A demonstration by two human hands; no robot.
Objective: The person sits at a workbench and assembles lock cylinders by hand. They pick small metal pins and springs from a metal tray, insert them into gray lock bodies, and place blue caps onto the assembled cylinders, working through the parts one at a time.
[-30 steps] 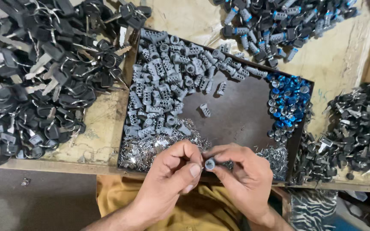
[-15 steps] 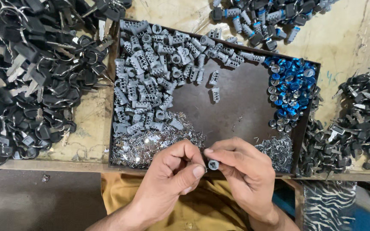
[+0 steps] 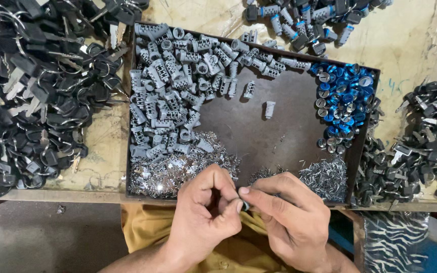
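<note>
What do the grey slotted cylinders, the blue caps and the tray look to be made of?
Grey slotted cylinders: probably cast metal, given the dull, matte grey with no sheen, though plastic is possible. Blue caps: likely anodised or coated metal, with glossy bright-blue rims and silvery faces. Tray: seemingly sheet metal, with a dark brown, flat floor and thin upturned rim; paint or rust is unclear.

Left hand [image 3: 206, 212] and right hand [image 3: 292, 217] met fingertip to fingertip at centre, fingers curled, pinching, wrists angled inward.
</note>
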